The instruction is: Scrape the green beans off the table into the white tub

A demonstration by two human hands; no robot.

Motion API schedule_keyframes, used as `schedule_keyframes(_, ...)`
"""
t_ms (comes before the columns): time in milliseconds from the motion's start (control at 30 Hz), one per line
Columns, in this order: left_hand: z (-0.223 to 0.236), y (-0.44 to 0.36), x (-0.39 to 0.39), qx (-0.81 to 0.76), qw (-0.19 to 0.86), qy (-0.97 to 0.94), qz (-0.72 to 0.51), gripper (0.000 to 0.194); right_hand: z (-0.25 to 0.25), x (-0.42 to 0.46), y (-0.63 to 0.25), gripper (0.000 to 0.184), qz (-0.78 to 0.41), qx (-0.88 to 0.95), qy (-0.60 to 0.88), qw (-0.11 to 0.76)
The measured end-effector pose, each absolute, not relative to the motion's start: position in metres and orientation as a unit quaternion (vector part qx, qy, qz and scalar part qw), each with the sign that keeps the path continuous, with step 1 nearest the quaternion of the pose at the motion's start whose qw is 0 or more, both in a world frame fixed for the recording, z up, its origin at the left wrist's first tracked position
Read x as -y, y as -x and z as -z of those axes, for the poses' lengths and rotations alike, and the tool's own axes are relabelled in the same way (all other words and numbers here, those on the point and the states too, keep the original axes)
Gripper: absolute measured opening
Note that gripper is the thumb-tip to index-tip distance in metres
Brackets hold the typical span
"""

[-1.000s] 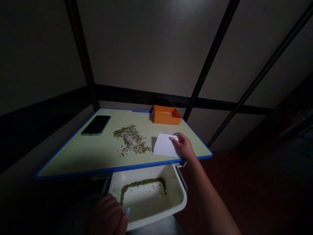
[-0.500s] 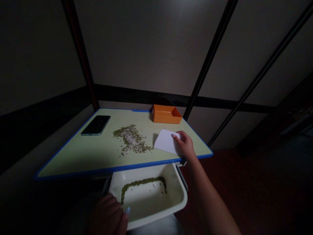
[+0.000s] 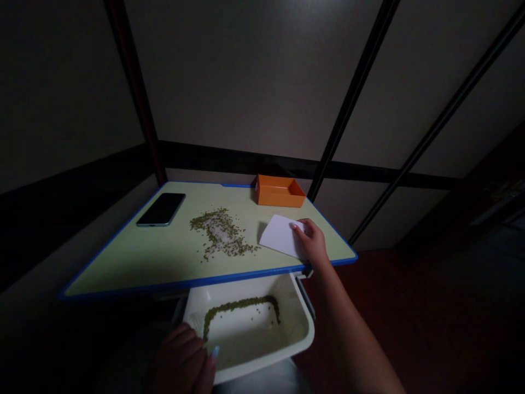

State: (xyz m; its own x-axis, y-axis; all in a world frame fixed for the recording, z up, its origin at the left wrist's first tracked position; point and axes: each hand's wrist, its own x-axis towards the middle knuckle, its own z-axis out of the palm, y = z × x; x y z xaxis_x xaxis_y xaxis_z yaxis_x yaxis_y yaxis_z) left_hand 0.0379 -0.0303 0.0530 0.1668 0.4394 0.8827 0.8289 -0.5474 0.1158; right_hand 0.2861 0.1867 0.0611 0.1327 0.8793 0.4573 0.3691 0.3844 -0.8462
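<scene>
My right hand (image 3: 310, 241) pinches a stiff white card (image 3: 281, 235) between thumb and fingers, above the right part of the table top. The card is tilted, with its left edge close to the table. To its left lies a spread-out pile of small green beans (image 3: 229, 241) mixed with white grains. Below the table's front edge, my left hand (image 3: 184, 358) is closed over the left rim of a pulled-out white drawer (image 3: 301, 345), its thumb over the inside. Green beans (image 3: 246, 302) line the drawer's back and side edges, and a few lie loose on its floor.
A dark-screened phone (image 3: 162, 209) lies at the table's left. At the back right stands an orange open box (image 3: 280, 191). The pale table top (image 3: 135, 257) has a blue rim, and panelled doors (image 3: 241, 82) rise right behind it.
My right hand has shifted the white card very slightly up and to the right. My left hand stays on the drawer rim, and the beans look unchanged.
</scene>
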Motion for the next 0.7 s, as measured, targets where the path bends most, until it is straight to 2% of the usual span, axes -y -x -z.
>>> schedule_keyframes(67,-0.0529,-0.0379,0.0301,0.427,0.208,0.733,0.487,0.026,-0.0608,-0.1865,-0.2868,0.030,-0.220,0.611,0.513,0.561)
schedule_keyframes(233,-0.0575,-0.0391,0.0288,0.427,0.188,0.742,0.481,0.033,-0.0609,-0.1864,-0.2876,0.029,-0.216,0.619,0.516,0.550)
schedule_keyframes(700,-0.0567,-0.0395,0.0274,0.429,0.195,0.739,0.482,0.033,-0.0591,-0.1899,-0.2872,0.030,-0.248,0.635,0.500,0.533)
